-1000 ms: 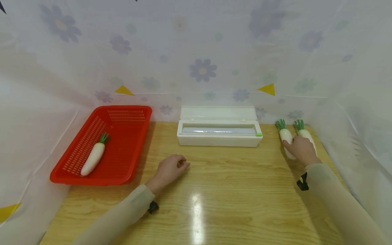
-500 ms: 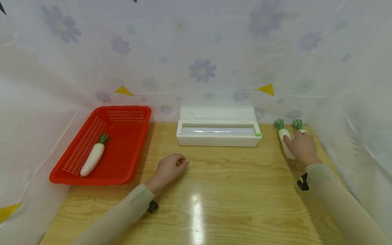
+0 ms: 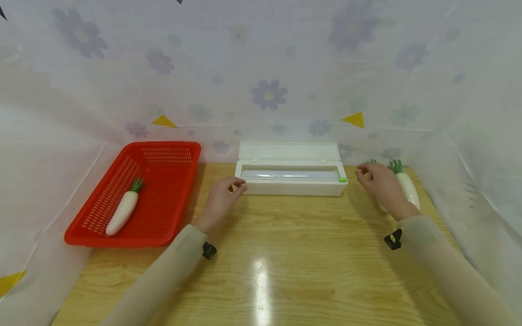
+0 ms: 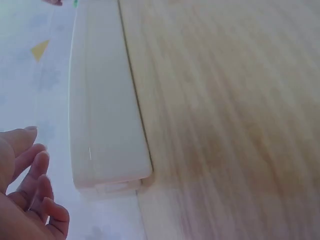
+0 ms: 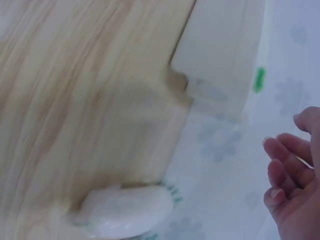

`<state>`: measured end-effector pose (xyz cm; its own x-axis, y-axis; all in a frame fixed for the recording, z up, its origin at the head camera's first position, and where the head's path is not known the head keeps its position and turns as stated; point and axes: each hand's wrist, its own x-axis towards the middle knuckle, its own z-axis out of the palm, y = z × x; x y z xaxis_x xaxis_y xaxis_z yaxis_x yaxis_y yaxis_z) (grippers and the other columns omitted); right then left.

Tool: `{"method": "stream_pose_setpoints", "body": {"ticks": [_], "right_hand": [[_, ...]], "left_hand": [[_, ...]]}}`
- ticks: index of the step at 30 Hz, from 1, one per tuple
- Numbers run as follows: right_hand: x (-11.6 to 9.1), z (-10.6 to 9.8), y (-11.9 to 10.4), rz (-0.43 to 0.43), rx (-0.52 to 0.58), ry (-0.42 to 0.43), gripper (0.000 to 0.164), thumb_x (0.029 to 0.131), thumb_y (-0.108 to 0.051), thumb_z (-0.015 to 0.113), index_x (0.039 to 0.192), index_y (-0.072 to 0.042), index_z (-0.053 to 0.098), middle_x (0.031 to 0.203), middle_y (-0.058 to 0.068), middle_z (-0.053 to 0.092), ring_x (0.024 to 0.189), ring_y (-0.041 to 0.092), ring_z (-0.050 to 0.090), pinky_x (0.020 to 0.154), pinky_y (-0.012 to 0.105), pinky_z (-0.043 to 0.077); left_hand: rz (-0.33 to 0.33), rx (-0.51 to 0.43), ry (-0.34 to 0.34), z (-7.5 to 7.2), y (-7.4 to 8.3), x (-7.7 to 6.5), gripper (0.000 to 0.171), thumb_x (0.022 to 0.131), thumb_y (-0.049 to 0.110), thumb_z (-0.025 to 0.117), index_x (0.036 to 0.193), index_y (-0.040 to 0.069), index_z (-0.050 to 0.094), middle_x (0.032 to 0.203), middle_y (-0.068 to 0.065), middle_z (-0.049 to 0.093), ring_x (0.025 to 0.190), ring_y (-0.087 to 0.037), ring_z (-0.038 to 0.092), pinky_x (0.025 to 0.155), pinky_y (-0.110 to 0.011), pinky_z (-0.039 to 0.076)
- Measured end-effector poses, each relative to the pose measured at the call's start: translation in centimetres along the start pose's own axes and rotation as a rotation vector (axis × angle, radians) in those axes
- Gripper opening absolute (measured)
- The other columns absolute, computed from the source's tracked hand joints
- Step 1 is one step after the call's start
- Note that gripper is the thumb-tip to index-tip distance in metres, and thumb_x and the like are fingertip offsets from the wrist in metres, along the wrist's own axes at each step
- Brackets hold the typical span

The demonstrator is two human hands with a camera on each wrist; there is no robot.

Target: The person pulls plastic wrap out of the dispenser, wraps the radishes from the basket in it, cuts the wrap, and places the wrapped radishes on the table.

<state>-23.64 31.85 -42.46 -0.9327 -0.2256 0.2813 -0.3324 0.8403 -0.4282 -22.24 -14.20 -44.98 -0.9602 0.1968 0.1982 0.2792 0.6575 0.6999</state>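
A white plastic-wrap box (image 3: 290,188) with its lid raised stands at the back of the table, a clear roll (image 3: 289,174) inside and a small green tab (image 3: 342,179) at its right end. My left hand (image 3: 220,199) is at the box's left front corner, fingers loosely bent and holding nothing. To the right of the box hovers my right hand (image 3: 381,183), also holding nothing, its fingers relaxed. Beneath and beside it lie two white radishes with green tops; the right-hand radish (image 3: 408,188) shows plainly, shiny with wrap, and the other is mostly hidden by the hand.
On the left sits a red plastic basket (image 3: 171,199) with one white radish (image 3: 123,212) in it. The wooden table (image 3: 302,253) reaches back to a flower-patterned white curtain (image 3: 269,59), which also encloses both sides.
My right hand has come off the radishes at the right and moved left toward the wrap box. My left hand has moved forward to the box's left corner.
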Motion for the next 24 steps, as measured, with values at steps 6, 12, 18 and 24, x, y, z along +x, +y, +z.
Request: {"method": "stream_pose_setpoints", "body": {"ticks": [6, 12, 18, 24], "right_hand": [[1.4, 0.7, -2.3, -0.049, 0.001, -0.117, 0.03, 0.107, -0.016, 0.06, 0.128, 0.005, 0.068, 0.115, 0.023, 0.068, 0.095, 0.036, 0.061, 0.079, 0.053, 0.051], [2.3, 2.1, -2.6, -0.104, -0.024, -0.187, 0.028, 0.105, -0.014, 0.063, 0.126, 0.004, 0.07, 0.113, 0.022, 0.063, 0.101, 0.039, 0.058, 0.087, 0.056, 0.049], [2.6, 3.0, -2.2, -0.219, -0.105, -0.147, 0.019, 0.102, -0.009, 0.066, 0.11, 0.005, 0.076, 0.102, 0.019, 0.061, 0.092, 0.036, 0.057, 0.08, 0.052, 0.047], [2.8, 3.0, -2.3, -0.211, -0.113, -0.17, 0.016, 0.102, -0.01, 0.067, 0.106, 0.002, 0.076, 0.103, 0.019, 0.061, 0.094, 0.036, 0.056, 0.081, 0.053, 0.047]], "left_hand": [[-0.024, -0.047, 0.003, -0.1, -0.6, 2.5, 0.032, 0.102, 0.026, 0.07, 0.127, 0.005, 0.073, 0.115, -0.013, 0.063, 0.097, -0.03, 0.053, 0.083, -0.04, 0.046], [-0.048, -0.045, -0.042, 0.1, -1.4, 4.3, 0.034, 0.102, 0.028, 0.071, 0.127, 0.005, 0.074, 0.116, -0.013, 0.057, 0.102, -0.029, 0.053, 0.087, -0.041, 0.045], [-0.048, -0.037, -0.092, 0.1, -1.8, 4.8, 0.029, 0.103, 0.026, 0.069, 0.12, 0.005, 0.076, 0.108, -0.012, 0.054, 0.097, -0.029, 0.05, 0.082, -0.039, 0.043], [-0.054, -0.028, -0.101, 0.0, -1.9, 4.9, 0.025, 0.103, 0.024, 0.068, 0.114, 0.004, 0.078, 0.108, -0.011, 0.057, 0.097, -0.027, 0.051, 0.083, -0.038, 0.043]]}}
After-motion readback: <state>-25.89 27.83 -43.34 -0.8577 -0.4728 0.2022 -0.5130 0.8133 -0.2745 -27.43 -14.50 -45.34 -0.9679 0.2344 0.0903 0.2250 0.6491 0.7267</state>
